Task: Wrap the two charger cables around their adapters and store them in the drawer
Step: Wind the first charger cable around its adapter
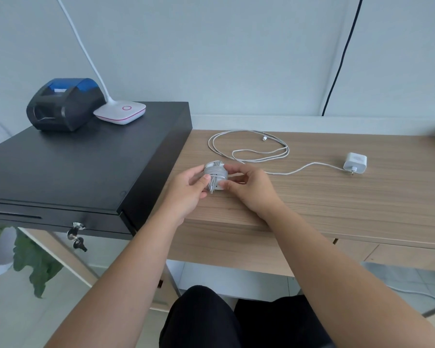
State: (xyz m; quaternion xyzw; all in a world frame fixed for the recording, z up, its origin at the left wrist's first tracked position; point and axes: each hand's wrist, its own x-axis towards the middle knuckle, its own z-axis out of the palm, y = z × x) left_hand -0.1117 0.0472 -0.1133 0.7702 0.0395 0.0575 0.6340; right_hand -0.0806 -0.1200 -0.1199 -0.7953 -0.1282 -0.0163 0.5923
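Note:
A white adapter with grey cable wound round it [215, 175] is held just above the wooden desk [337, 204]. My left hand [189, 189] grips its left side, thumb on the windings. My right hand [246, 187] pinches its right side with fingers and thumb. The second white adapter [355, 163] lies on the desk to the right, prongs facing me. Its white cable [251, 149] lies in loose loops behind my hands, the plug end near the back edge. A desk drawer front [407, 257] shows below the desk's right edge, closed.
A black cash drawer box [86, 159] stands on the left, with keys [77, 237] hanging from its front lock. On it sit a black and blue receipt printer [65, 104] and a white lamp base [120, 112]. A dark cable [342, 56] runs down the wall.

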